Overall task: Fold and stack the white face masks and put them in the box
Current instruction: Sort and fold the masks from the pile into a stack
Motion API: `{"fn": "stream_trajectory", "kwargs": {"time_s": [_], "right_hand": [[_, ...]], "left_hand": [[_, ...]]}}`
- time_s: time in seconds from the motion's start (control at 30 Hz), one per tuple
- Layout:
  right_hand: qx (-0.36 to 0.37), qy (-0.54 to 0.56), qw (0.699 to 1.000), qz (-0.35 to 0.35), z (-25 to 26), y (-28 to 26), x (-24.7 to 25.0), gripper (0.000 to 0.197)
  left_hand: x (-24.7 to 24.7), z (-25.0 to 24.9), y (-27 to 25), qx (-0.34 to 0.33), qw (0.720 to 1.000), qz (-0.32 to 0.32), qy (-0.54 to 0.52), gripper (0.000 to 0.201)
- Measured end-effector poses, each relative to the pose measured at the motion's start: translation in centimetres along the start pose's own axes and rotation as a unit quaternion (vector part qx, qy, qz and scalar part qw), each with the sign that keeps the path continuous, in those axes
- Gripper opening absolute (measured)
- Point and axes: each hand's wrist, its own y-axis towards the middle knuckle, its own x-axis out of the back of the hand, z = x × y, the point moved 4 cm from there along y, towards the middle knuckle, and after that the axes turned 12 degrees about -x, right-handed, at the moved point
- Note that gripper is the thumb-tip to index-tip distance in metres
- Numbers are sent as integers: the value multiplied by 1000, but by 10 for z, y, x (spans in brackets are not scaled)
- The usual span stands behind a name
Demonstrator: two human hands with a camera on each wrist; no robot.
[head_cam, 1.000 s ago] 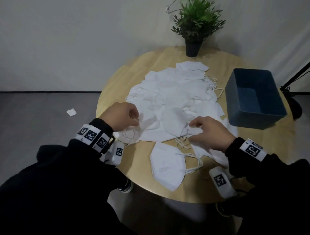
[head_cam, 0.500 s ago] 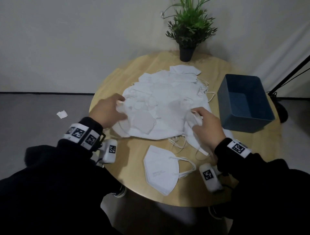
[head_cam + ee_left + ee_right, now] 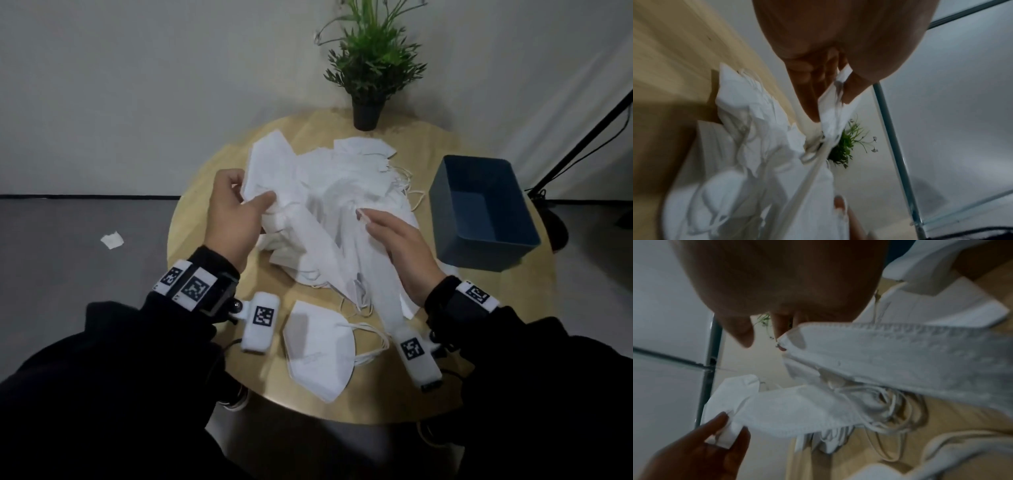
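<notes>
a bundle of white face masks [image 3: 308,236] is held up above a round wooden table [image 3: 212,192], pinched at one end between the thumb and fingers of the left hand [image 3: 233,219] and at the other by the fingertips of the right hand [image 3: 397,246]. in the right wrist view a mask edge is seen nipped between the right fingertips [image 3: 781,331], while the thumb is left free beside it. the bundle appears to be stretched between the two hands so that tangled ear loops [image 3: 894,404] can be drawn apart and single masks freed; several loops are seen hanging in a knot beneath it. the rest of the pile [image 3: 359,171] is left spread on the table behind the hands. one folded mask [image 3: 318,346] is laid flat near the front edge, seemingly as the start of a stack. a blue box [image 3: 479,212] is kept at the right of the table, beside the pile, with nothing seen inside it. a potted plant [image 3: 370,68] is stood at the far edge, and a scrap of paper [image 3: 112,239] is seen on the floor. the folding is judged barely begun.
</notes>
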Motion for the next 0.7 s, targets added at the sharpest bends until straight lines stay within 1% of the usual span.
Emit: {"fn": "stream_trajectory", "kwargs": {"time_s": [0.07, 0.1, 0.13, 0.17, 0.2, 0.27, 0.33, 0.37, 0.4, 0.43, 0.47, 0.5, 0.53, 0.6, 0.63, 0.67, 0.7], "right_hand": [[20, -80, 993, -83, 1, -4, 12, 38], [22, -155, 981, -117, 0, -4, 20, 44], [18, -251, 959, -130, 0, -4, 25, 48], [9, -341, 931, -125, -2, -3, 29, 52], [-2, -407, 906, -115, -5, -2, 32, 56], [-35, -476, 874, -92, -12, -3, 34, 65], [-71, -529, 843, -59, -21, -4, 31, 85], [-85, -555, 826, -49, -25, -5, 29, 96], [-93, -578, 809, -48, -28, -6, 27, 103], [-95, -596, 796, -51, -29, -6, 26, 106], [-100, -612, 783, -53, -31, -5, 24, 107], [-97, -617, 779, -52, -31, -4, 22, 104], [-90, -617, 780, -51, -31, -3, 20, 96], [-54, -607, 792, -46, -28, 1, 16, 73], [-35, -591, 804, -49, -25, 2, 15, 64], [-23, -567, 821, -56, -21, 1, 15, 61], [-6, -535, 842, -68, -17, 0, 16, 60]], "left_hand": [[8, 0, 8, 23, 998, -55, -15, 32], [13, 0, 13, 36, 996, -80, -26, 30], [17, 0, 16, 48, 993, -99, -42, 28], [20, 0, 18, 53, 991, -113, -57, 27], [21, -2, 18, 46, 989, -126, -62, 28], [18, -10, 14, 2, 990, -135, -48, 34], [12, -19, 5, -47, 990, -128, -38, 43], [8, -22, 1, -61, 991, -115, -34, 46], [3, -24, -3, -63, 994, -86, -31, 47], [-5, -23, -7, -51, 997, -39, -32, 45], [-16, -19, -14, -21, 999, 25, -37, 41], [-29, -11, -23, 22, 995, 92, -43, 36], [-42, -2, -35, 68, 984, 155, -46, 30], [-62, 20, -60, 154, 954, 254, -34, 25], [-69, 31, -70, 185, 939, 291, -24, 23], [-73, 43, -75, 204, 928, 311, -13, 23], [-74, 54, -76, 213, 926, 312, -3, 24]]}}
